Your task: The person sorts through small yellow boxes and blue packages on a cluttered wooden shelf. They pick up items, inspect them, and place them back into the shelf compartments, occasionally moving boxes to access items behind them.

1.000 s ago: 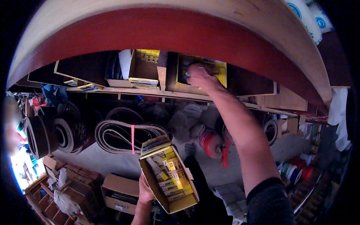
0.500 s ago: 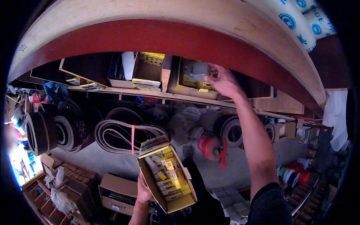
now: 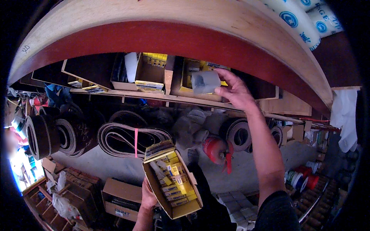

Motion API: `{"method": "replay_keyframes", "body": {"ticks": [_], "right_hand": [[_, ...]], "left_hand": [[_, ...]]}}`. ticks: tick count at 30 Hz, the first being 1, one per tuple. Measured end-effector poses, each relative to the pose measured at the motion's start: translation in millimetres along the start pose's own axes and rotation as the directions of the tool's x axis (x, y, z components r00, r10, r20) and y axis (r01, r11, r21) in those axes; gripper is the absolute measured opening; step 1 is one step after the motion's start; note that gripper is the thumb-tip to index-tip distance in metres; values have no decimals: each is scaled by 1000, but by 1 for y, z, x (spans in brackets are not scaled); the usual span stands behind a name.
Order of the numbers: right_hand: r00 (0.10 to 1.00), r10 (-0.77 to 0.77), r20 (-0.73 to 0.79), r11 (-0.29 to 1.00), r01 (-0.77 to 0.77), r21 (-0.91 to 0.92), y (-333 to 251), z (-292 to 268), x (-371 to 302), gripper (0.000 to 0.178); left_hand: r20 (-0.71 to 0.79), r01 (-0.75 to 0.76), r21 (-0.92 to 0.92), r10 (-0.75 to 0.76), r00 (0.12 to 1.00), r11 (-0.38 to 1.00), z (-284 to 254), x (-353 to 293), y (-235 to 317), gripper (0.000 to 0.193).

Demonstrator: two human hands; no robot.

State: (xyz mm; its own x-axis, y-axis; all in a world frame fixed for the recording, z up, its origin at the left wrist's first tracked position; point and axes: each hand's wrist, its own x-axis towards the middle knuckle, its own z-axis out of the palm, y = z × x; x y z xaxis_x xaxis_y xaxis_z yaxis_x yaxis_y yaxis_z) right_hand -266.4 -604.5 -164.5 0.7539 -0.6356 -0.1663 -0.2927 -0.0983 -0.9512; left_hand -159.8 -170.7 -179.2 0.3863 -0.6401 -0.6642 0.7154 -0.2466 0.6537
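Note:
My left hand [image 3: 148,195] grips the side of an open yellow cardboard box [image 3: 185,212], tilted so its inside shows. Small yellow cartons [image 3: 177,183] lie in it, some bundled with a band, beside a pale slim piece. At the shelf, my right hand [image 3: 236,91] pinches a translucent whitish plastic piece [image 3: 206,82], rounded like a short sleeve; its exact kind is unclear. Behind that piece, another open yellow box [image 3: 186,87] with yellow cartons stands in the shelf compartment, partly covered by the piece and my fingers.
A red-edged board [image 3: 162,36] curves across above the shelf. Left of the compartment stands another box [image 3: 150,85] of yellow cartons. Below hang rolled dark belts [image 3: 115,139] and a red round object [image 3: 214,149]. A brown carton [image 3: 121,190] sits lower left; white wrapped rolls [image 3: 296,21] lie upper right.
My right hand has drawn the whitish piece out from over the shelf box, toward me and slightly down. My left hand and its box stay nearly in place.

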Motion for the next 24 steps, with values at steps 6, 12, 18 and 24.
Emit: {"method": "replay_keyframes", "body": {"ticks": [6, 12, 18, 24], "right_hand": [[988, 155, -20, 965, -147, 215, -3, -3, -7, 53], [976, 207, -66, 929, -175, 326, 18, -9, -10, 50], [972, 219, -87, 907, -170, 385, 9, -2, -9, 49], [914, 128, -385, 978, -182, -105, 6, 0, 19, 46]], "left_hand": [[-1, -7, 39, 7, 1000, 999, -8, 0, -5, 48], [24, 7, 10, -7, 1000, 1000, 1, 1, 3, 54], [15, -24, 73, 23, 1000, 997, -6, 0, -3, 60], [-15, -1, 39, 1, 1000, 999, -3, 3, -4, 63]]}}
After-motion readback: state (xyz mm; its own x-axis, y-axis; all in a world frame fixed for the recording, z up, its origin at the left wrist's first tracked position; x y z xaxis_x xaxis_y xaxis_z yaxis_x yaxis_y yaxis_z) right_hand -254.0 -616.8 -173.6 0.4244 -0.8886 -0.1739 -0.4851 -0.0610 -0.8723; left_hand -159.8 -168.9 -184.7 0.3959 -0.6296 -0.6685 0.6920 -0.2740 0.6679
